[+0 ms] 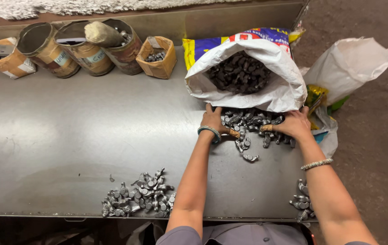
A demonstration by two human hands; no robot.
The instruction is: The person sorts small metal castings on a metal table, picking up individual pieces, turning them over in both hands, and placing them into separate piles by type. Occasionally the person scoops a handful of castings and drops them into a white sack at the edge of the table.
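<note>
Left fingers: the left hand (213, 119) lies flat, fingers spread loosely over the edge of the heap of small metal parts (254, 126), wrist ringed by a teal bangle (209, 131).
Right fingers: the right hand (294, 123) is cupped on the far side of the same heap, fingers curled against the parts; whether any is pinched I cannot tell.
Parts: they spill from the mouth of the white sack (248, 75), which lies on its side on the grey worktop (66, 131), more dark parts showing inside.
Doing it well: in my judgement, keep both palms low and draw the heap evenly, so that single pieces do not skid off; one stray part (250, 158) lies just nearer the body.
Sorted piles: a larger pile (139, 195) near the front edge at left, a smaller pile (302, 203) at right by the forearm.
Around: taped tins (66, 47) and a small carton (158, 56) stand along the back wall, well apart.
In the way: the sack's drooping lip overhangs the heap; a loose bag (348, 63) sits beyond the right edge.
</note>
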